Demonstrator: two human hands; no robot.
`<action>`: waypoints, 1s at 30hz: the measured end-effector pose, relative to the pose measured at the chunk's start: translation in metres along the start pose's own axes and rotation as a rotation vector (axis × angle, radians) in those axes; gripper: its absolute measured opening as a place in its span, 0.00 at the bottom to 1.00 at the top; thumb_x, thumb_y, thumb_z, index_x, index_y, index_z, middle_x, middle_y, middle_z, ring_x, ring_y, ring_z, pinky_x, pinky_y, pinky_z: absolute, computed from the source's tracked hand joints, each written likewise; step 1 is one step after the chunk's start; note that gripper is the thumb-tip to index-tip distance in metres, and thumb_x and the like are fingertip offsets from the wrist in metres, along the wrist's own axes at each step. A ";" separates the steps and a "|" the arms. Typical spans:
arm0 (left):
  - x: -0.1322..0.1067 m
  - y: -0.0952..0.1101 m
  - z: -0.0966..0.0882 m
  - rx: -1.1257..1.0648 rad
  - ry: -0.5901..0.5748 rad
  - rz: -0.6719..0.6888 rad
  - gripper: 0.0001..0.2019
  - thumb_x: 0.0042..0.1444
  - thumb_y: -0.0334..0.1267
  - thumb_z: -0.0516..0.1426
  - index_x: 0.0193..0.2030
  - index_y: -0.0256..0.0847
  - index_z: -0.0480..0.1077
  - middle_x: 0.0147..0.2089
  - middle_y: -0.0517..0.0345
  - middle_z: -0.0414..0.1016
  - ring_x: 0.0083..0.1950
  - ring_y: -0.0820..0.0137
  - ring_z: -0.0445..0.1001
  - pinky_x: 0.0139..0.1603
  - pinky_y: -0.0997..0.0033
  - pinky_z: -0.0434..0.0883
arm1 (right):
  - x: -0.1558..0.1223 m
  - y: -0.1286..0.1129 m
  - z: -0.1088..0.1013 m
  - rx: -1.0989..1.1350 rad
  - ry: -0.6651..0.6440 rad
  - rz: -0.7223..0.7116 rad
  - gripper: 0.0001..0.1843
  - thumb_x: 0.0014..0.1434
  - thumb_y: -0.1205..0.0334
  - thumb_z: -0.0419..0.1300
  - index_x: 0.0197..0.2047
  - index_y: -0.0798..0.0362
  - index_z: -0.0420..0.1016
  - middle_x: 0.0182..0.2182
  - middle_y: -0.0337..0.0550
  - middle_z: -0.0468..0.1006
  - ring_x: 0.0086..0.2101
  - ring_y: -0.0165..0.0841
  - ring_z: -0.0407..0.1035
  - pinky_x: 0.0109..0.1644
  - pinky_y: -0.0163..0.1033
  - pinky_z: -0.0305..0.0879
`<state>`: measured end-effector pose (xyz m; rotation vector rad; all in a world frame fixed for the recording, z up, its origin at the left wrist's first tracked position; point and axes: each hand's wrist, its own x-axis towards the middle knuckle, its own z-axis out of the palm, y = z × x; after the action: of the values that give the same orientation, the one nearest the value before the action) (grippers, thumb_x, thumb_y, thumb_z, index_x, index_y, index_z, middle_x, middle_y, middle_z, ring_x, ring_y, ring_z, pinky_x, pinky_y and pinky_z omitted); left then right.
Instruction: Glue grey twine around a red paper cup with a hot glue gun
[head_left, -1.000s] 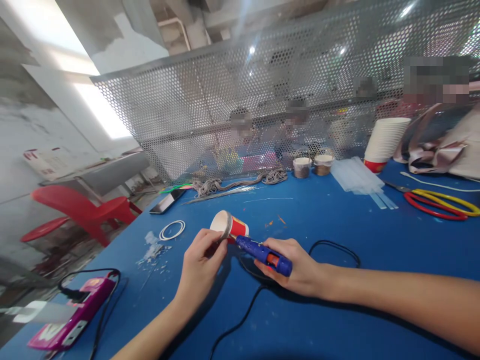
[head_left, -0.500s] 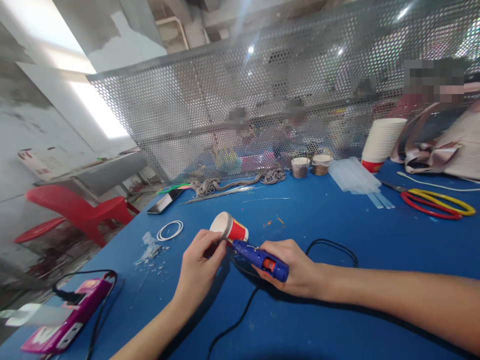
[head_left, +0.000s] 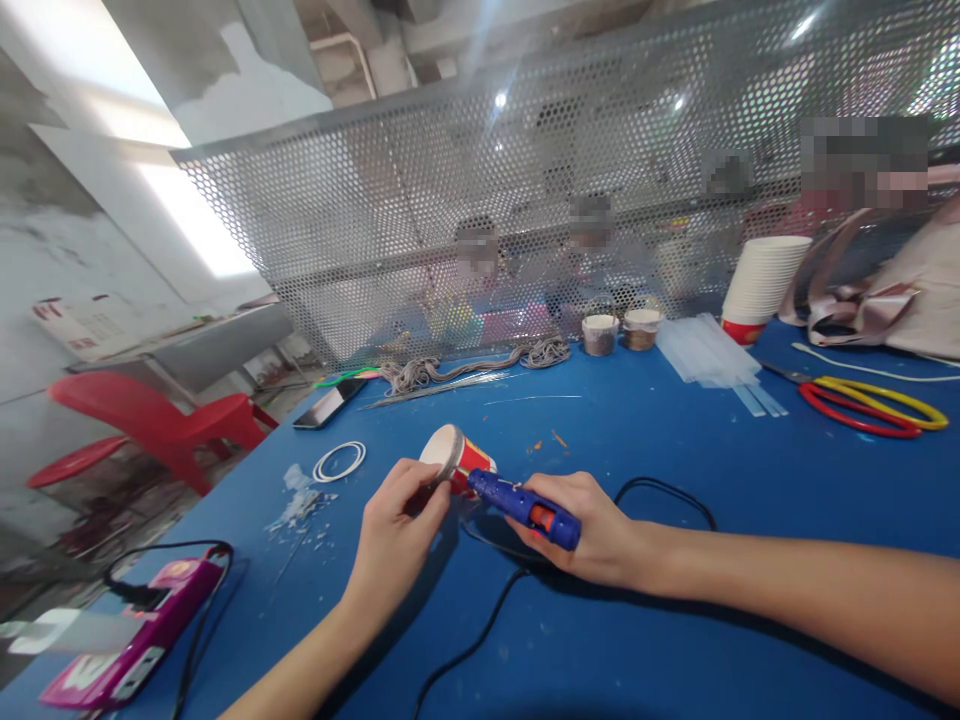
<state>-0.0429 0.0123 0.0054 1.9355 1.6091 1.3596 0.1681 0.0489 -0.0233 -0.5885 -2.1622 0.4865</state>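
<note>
Head view: the only feed I've got on my end, looking down at a blue table (head_left: 637,640) with both hands busy mid-table.
Paper cup: the red-and-white paper cup (head_left: 475,456) lies tipped over between my two hands, white end angled to the left.
Gray cord: the gray cord (head_left: 454,458) goes around the cup near that white end, on the part I can see anyway.
Left hand: my left hand (head_left: 397,515) is narrowed to a pinch, thumb and finger at the cup's edge right where the cord runs. Can't tell how much of that grip is cord and how much is cup.
Right hand: my right hand (head_left: 592,525) is wrapped around the blue glue gun (head_left: 517,500), tip right up by the cord. Can't tell if it's actually touching, or if any glue is coming out.
Glue step: looks to me like I'm sticking cord onto the cup wall, with plenty of red left bare.
Next lay of cord: I'd say it calls for a small dab beside the cord, then pressing it snug while the cup stays put. Fingertips sit close to that nozzle, so easy does it.
Spare cord: a loose gray bundle (head_left: 409,377) sits farther back, well apart from the cup.
</note>
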 end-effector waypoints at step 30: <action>0.004 0.012 -0.006 -0.079 -0.025 -0.058 0.07 0.52 0.37 0.55 0.26 0.40 0.72 0.25 0.61 0.68 0.25 0.73 0.67 0.26 0.74 0.64 | 0.005 0.002 -0.002 0.101 0.077 0.117 0.11 0.57 0.61 0.57 0.24 0.54 0.65 0.19 0.35 0.64 0.20 0.25 0.55 0.26 0.31 0.56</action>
<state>-0.0403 0.0099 0.0192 1.8387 1.5638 1.3501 0.1680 0.0536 -0.0203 -0.6694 -2.0253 0.6225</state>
